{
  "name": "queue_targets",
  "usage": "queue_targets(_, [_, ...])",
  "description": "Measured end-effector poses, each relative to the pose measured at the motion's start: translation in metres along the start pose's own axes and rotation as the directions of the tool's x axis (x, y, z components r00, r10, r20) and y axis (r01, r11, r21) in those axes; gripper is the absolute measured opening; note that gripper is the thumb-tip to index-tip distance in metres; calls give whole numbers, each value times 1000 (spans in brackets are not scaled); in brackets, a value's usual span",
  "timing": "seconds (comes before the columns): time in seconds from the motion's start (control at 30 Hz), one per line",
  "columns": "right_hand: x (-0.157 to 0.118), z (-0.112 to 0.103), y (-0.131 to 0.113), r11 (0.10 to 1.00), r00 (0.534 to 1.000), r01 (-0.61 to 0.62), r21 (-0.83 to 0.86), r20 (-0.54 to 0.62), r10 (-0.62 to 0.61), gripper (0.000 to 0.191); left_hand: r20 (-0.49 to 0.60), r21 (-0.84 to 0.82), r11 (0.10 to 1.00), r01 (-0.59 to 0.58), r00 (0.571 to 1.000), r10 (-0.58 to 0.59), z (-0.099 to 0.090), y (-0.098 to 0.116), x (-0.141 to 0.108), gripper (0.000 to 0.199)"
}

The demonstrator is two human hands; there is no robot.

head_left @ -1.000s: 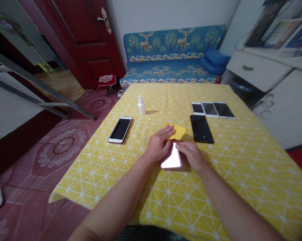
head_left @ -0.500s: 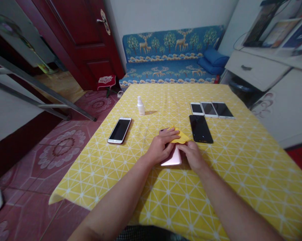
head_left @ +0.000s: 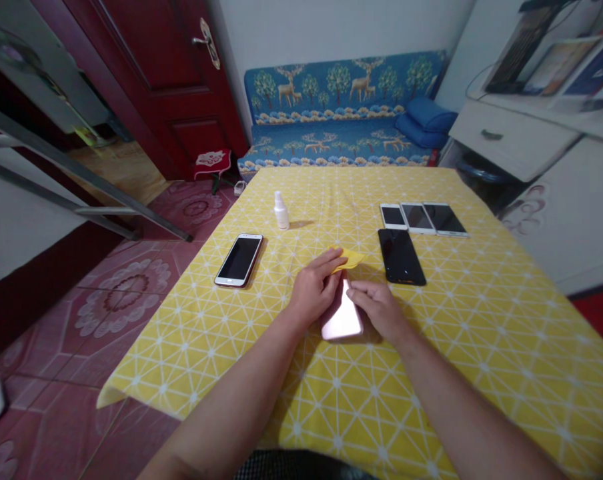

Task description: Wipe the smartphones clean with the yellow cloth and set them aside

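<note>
The pink smartphone [head_left: 342, 319] sits between your hands on the worktop [head_left: 371, 400]; brace it with your right hand [head_left: 380, 307], whose fingers grip its right edge. Your left hand [head_left: 312, 288] has its fingers closed on the yellow cloth [head_left: 350, 259] at the phone's far end: best press lightly, cloth flat. Avoid nudging the black smartphone [head_left: 401, 257] to the right; the white spray bottle [head_left: 281, 213] stands farther off.

This is a home room: a deer-patterned sofa [head_left: 326, 143] at top centre, a red door [head_left: 151, 60] at upper left.
</note>
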State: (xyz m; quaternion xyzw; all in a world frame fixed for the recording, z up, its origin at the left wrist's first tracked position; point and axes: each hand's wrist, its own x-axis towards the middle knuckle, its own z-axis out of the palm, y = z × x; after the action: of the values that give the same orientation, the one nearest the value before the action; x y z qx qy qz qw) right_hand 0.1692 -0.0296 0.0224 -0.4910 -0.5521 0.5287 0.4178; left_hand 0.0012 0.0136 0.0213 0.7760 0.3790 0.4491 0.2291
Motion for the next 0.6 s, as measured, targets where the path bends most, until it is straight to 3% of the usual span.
queue_targets(0.1, [-2,1,-2,999,1000,6,-32,6,-5,28,-37,27,997,78,996,-77,-2,-4,1,33])
queue_targets(0.3, [0,-4,11,997,988,-26,70,-148,36,31,-79,64,989,130,989,-125,-3,-11,2,32])
queue_targets(0.6, [4,-8,18,993,945,82,84,-322,-51,32,-101,-48,987,151,983,-156,0,-10,2,34])
